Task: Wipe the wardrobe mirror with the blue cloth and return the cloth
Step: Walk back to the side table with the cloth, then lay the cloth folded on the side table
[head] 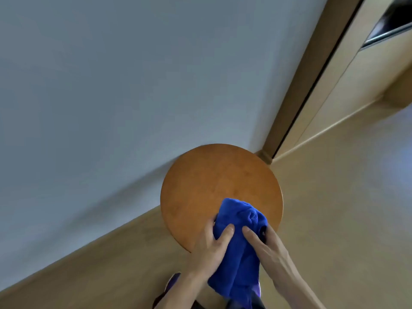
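Blue cloth bunched over near edge of round stool. Gripped by left hand and right hand, fingers curled into fabric.

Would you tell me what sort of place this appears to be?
Probably a bedroom at home: a round wooden stool stands by a plain wall on wood-look flooring, beside a light wooden wardrobe; left hand and right hand grip a blue cloth.
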A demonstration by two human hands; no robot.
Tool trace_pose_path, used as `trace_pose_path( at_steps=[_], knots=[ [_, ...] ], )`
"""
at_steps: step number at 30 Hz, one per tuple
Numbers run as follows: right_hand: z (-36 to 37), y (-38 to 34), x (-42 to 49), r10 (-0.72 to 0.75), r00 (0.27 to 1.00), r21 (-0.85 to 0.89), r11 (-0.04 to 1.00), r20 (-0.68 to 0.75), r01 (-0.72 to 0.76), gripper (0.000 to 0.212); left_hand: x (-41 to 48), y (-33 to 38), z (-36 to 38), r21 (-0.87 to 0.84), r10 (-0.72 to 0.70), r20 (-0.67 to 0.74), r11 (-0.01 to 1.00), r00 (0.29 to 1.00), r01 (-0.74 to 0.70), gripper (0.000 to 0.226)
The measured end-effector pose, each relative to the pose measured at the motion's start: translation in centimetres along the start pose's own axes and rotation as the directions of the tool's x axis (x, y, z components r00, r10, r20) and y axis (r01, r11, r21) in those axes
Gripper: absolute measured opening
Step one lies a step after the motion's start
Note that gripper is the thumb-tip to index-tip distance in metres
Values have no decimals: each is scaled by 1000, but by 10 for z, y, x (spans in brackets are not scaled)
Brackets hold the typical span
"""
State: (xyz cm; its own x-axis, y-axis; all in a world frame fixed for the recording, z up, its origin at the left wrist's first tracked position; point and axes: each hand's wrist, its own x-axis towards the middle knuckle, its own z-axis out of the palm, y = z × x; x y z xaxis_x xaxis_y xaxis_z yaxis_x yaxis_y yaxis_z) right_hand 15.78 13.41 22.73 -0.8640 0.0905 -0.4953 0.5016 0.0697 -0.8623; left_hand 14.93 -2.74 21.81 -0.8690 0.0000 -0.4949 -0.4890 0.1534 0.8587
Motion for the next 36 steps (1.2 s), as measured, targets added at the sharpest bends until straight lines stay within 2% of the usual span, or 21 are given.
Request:
trace_pose_path(
  at_steps=[2, 5, 9, 12, 17, 21, 26, 31, 36],
  knots=[
    [-22, -6, 18, 16, 996, -80, 997, 91, -9, 12, -5, -3, 23, -85, -58, -91, 995, 994, 50, 45],
    [-43, -14, 37, 42, 982, -198, 980, 186, -4, 12, -16, -4, 49, -162, -127, -152, 981, 980, 102, 54],
    [-48, -19, 51, 49, 961, -282, 959, 273, 31, 16, -24, 5, 62, -240, -159, -271, 966, 949, 93, 28],
    [-40, -22, 54, 42, 945, -289, 956, 323, 57, 16, -23, 8, 61, -292, -194, -343, 952, 919, 92, 26],
    [-27, -30, 63, 8, 938, -352, 928, 346, 122, 16, -13, 3, 56, -345, -184, -349, 937, 919, 57, 30],
    [-15, -32, 75, 25, 952, -397, 912, 306, 104, 18, 7, -6, 47, -373, -155, -293, 927, 943, 37, 25],
    [-3, -25, 97, 27, 966, -427, 900, 257, 89, 21, 36, -19, 40, -384, -184, -241, 920, 953, 81, 34],
    [-3, -20, 117, 112, 952, -407, 913, 286, 15, 19, 55, -21, 41, -319, -184, -292, 944, 939, 86, 39],
    [0, -19, 153, 154, 922, -423, 906, 354, 11, 15, 78, -22, 46, -315, -234, -359, 942, 903, 119, 42]
  ],
)
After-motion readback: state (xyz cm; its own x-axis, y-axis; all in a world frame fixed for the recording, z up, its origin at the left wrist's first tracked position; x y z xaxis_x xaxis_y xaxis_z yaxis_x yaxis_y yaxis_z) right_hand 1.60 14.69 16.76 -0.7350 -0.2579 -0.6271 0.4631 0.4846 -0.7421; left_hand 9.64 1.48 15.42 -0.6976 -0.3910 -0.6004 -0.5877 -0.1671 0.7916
